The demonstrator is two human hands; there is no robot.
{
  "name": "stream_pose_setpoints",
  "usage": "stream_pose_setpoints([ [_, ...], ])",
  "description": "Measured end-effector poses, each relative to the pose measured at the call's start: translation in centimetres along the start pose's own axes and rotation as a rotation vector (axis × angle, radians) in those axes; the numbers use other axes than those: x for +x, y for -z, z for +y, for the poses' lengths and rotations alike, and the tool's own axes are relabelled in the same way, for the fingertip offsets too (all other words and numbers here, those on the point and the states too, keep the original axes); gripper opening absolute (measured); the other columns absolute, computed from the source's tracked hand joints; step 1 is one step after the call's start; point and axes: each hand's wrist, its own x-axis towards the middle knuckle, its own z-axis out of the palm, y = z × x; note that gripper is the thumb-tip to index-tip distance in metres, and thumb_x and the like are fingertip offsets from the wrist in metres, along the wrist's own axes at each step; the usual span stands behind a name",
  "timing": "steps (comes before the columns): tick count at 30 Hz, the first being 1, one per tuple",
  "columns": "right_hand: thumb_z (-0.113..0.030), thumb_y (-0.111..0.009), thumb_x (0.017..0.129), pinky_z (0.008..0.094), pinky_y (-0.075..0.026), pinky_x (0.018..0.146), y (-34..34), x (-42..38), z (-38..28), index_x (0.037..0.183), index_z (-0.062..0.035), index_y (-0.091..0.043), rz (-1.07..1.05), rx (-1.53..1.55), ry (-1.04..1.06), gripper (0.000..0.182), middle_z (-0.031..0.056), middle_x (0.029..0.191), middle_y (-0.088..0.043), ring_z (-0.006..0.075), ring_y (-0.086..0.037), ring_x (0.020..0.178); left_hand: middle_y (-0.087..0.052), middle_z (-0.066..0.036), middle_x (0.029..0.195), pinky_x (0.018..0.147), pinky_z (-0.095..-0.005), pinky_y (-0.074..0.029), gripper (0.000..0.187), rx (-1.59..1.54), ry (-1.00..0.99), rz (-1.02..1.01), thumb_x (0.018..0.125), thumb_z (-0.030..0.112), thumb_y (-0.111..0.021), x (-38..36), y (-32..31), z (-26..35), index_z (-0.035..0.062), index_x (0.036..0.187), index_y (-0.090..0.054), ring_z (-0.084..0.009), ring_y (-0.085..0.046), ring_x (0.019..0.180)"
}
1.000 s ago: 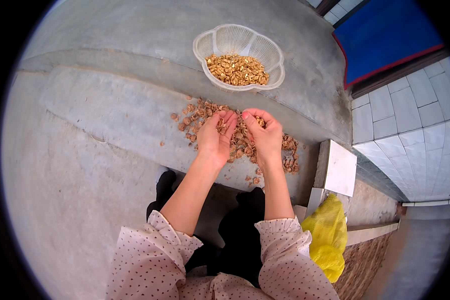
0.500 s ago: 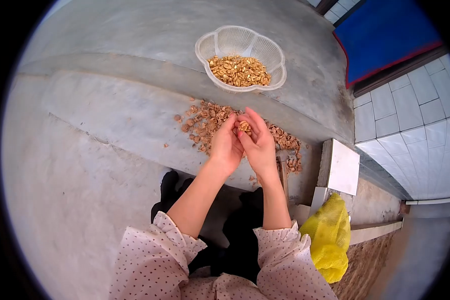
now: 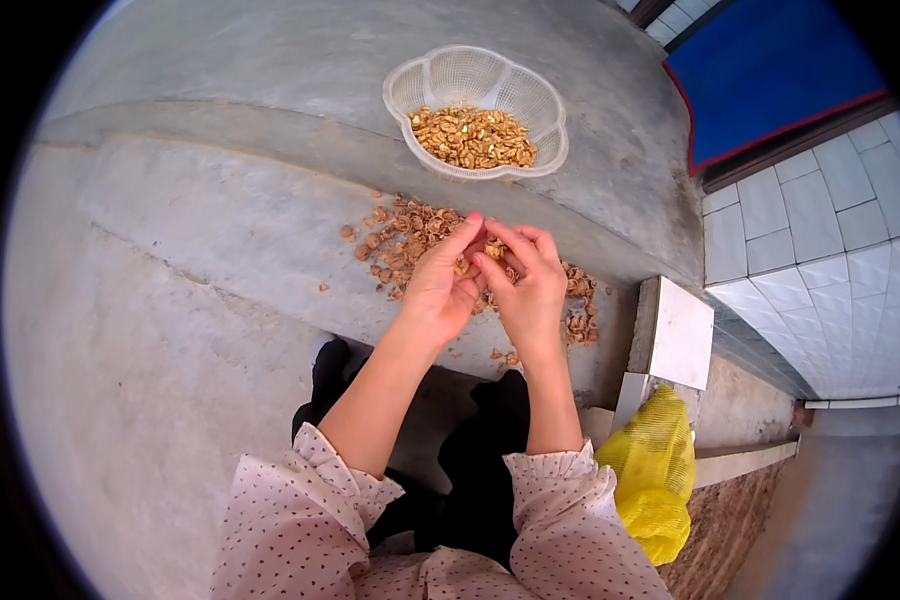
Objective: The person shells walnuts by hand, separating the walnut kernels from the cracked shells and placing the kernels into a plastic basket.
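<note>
My left hand (image 3: pixel 444 285) is curled around a light walnut piece, partly hidden by its fingers. Close beside it, my right hand (image 3: pixel 528 290) pinches another walnut piece (image 3: pixel 495 248) between thumb and fingertips. Both hands are over a scatter of broken brown shells (image 3: pixel 407 240) on the concrete step. Beyond them, on the higher ledge, a white mesh basket (image 3: pixel 540 95) with a scalloped rim holds a heap of shelled walnut kernels (image 3: pixel 473 137).
A yellow mesh bag (image 3: pixel 652 475) lies at the lower right, beside a white-tiled block (image 3: pixel 682 333). A blue cloth (image 3: pixel 775 75) with a red edge hangs at the upper right by a tiled wall (image 3: pixel 810 215). My dark-clad legs are below.
My hands have turned and drawn slightly apart at the fingertips. Walnut pieces now show at both hands, where a single kernel showed between them before. The view has shifted slightly.
</note>
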Motion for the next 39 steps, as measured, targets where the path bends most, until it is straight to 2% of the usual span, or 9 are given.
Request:
stream_pose_setpoints([
  [4,-0.003,-0.073,0.067,0.0281,-0.049,0.062,0.8,0.4,-0.6,0.100,-0.0084,-0.064,0.007,-0.141,0.013,0.035,0.0075,0.094,-0.060,0.0169,-0.059,0.068,-0.059,-0.009,0.104,0.086,-0.0290,-0.048,0.027,0.133,0.034,-0.125,0.084,0.011,-0.060,-0.4,-0.1,0.1,-0.0019,0.108,-0.056,-0.0180,-0.056,0.097],
  [7,-0.002,-0.073,0.066,0.0265,-0.049,0.063,0.9,0.4,0.1,0.096,-0.0064,-0.063,0.066,-0.392,0.250,0.031,0.0067,0.091,-0.060,0.0157,-0.059,0.070,-0.059,-0.009,0.104,0.085,-0.0283,-0.049,0.028,0.181,0.002,-0.131,0.084,0.008,-0.060,-0.2,0.1,0.1,-0.0027,0.109,-0.055,-0.0173,-0.056,0.096],
  [9,-0.001,-0.072,0.067,0.0257,-0.049,0.063,0.6,0.3,0.3,0.091,-0.0041,-0.062,-0.003,-0.004,-0.070,0.026,0.0068,0.089,-0.060,0.0150,-0.059,0.070,-0.059,-0.009,0.103,0.084,-0.0281,-0.049,0.028,0.216,-0.005,-0.136,0.084,0.007,-0.059,-0.2,0.1,0.1,-0.0032,0.110,-0.055,-0.0172,-0.057,0.096],
  [12,0.000,-0.071,0.068,0.0250,-0.049,0.062,0.9,0.3,1.0,0.089,-0.0025,-0.062,-0.057,0.099,-0.172,0.023,0.0062,0.088,-0.060,0.0138,-0.060,0.069,-0.060,-0.010,0.104,0.084,-0.0277,-0.049,0.027,0.215,-0.019,-0.076,0.084,0.005,-0.057,-0.2,0.3,0.0,-0.0039,0.110,-0.055,-0.0172,-0.058,0.094],
  [18,0.001,-0.070,0.070,0.0240,-0.051,0.066,0.9,0.2,2.1,0.089,-0.0026,-0.064,-0.057,0.245,-0.279,0.020,0.0057,0.091,-0.059,0.0128,-0.060,0.071,-0.060,-0.010,0.105,0.083,-0.0274,-0.049,0.026,0.258,-0.049,-0.071,0.085,0.005,-0.055,-0.1,0.4,-0.6,-0.0034,0.110,-0.056,-0.0165,-0.058,0.094],
  [28,0.001,-0.067,0.074,0.0232,-0.052,0.070,2.1,0.4,1.6,0.093,-0.0007,-0.065,-0.103,0.280,-0.221,0.020,0.0074,0.095,-0.059,0.0128,-0.061,0.079,-0.059,-0.011,0.107,0.084,-0.0308,-0.049,0.028,0.221,-0.001,-0.086,0.086,0.006,-0.053,-0.1,0.5,-0.4,-0.0030,0.113,-0.054,-0.0171,-0.057,0.096],
  [33,-0.008,-0.059,0.083,0.0244,-0.050,0.068,3.5,0.8,1.5,0.100,0.0008,-0.057,0.023,0.937,-0.696,0.019,0.0104,0.093,-0.063,0.0139,-0.061,0.077,-0.056,-0.011,0.111,0.087,-0.0339,-0.047,0.029,0.259,-0.047,-0.036,0.088,0.010,-0.053,0.2,0.7,-0.3,-0.0022,0.114,-0.053,-0.0178,-0.056,0.099],
  [35,-0.012,-0.056,0.085,0.0236,-0.048,0.063,2.9,0.6,0.8,0.102,-0.0004,-0.054,0.022,0.940,-0.708,0.021,0.0072,0.089,-0.061,0.0132,-0.059,0.073,-0.055,-0.011,0.114,0.090,-0.0328,-0.043,0.030,0.295,-0.106,0.119,0.089,0.016,-0.052,0.6,0.8,-0.5,-0.0010,0.115,-0.052,-0.0174,-0.053,0.102],
  [39,-0.008,-0.059,0.083,0.0228,-0.043,0.061,0.3,-0.4,1.5,0.104,-0.0018,-0.054,-0.260,0.555,-0.501,0.023,0.0018,0.084,-0.053,0.0097,-0.050,0.069,-0.055,-0.009,0.115,0.092,-0.0331,-0.039,0.033,0.184,-0.014,0.009,0.091,0.021,-0.051,0.6,0.9,0.1,0.0008,0.117,-0.051,-0.0177,-0.049,0.106],
])
